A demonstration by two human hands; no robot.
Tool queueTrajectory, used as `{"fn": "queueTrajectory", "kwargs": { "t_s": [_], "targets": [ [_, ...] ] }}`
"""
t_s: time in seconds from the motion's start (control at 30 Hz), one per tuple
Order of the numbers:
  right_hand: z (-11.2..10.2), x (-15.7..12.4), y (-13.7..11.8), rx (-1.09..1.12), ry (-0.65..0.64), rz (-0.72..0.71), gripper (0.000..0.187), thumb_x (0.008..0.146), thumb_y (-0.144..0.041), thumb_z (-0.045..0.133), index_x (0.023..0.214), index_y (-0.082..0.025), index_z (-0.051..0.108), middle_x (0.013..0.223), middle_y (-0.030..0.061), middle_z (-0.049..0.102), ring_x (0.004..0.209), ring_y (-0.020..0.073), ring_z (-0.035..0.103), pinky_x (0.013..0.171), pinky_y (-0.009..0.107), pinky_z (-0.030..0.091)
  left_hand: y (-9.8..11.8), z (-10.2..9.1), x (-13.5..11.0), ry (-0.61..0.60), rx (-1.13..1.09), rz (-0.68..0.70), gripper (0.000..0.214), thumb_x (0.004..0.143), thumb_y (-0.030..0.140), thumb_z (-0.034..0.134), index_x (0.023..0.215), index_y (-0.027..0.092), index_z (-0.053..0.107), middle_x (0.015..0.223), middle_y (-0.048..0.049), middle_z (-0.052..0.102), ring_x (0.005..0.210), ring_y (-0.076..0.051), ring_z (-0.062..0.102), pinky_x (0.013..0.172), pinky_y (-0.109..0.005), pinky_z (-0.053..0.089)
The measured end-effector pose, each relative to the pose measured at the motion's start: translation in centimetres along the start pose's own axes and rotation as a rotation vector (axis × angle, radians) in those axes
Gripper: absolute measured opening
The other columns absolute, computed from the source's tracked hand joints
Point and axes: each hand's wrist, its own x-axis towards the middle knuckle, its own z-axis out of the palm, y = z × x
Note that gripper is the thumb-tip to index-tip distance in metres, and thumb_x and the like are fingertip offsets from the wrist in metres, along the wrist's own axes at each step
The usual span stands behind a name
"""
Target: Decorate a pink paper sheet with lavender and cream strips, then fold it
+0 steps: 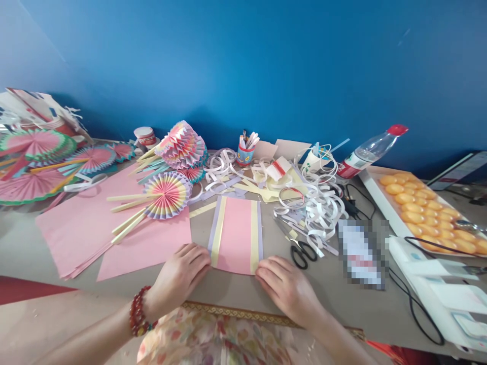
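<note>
A pink paper sheet point(236, 235) with yellow and lavender strips along both sides lies on the table in front of me. Its near edge bows slightly. My left hand point(184, 271) is closed at the sheet's near left corner, fingers curled together on its edge. At the opposite near corner, my right hand point(289, 286) grips the edge the same way; the thumbs are mostly hidden. Black-handled scissors point(304, 253) rest just beyond my right hand. Left of the sheet, a round pleated paper fan point(167, 195) with pale sticks lies on large pink sheets point(81, 228).
Curled paper strips point(323, 208) are heaped behind the scissors. A pen cup point(245, 153) and a bottle point(371, 152) stand near the blue wall. More fans point(32, 147) lie far left. At right are a tray of yellow oval items point(426, 208) and a white power strip point(437, 289).
</note>
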Motion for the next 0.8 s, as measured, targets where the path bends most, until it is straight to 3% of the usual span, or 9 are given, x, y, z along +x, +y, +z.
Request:
{"fn": "queueTrajectory", "kwargs": {
  "t_s": [0.43,0.8],
  "targets": [
    [-0.1,0.8,0.3,0.156,0.061,0.200,0.013,0.092,-0.015,0.053,0.082,-0.022,0.058,0.093,0.0053,0.061,0.088,0.0186,0.060,0.076,0.030,0.048,-0.2,-0.2,1.1,0.027,-0.061,-0.100,0.018,0.099,0.021,0.045,0.085,0.019,0.056,0.086,-0.0024,0.062,0.081,-0.018,0.057,0.081,-0.035,0.041],
    [-0.2,1.5,1.1,0.154,0.005,0.234,0.016,0.088,-0.017,0.058,0.074,-0.022,0.054,0.088,0.0039,0.060,0.082,0.0190,0.056,0.074,0.031,0.044,-0.1,-0.1,1.2,0.041,-0.040,-0.159,0.015,0.094,0.018,0.049,0.081,0.019,0.055,0.083,-0.0021,0.061,0.079,-0.018,0.057,0.080,-0.034,0.042]
  ]
}}
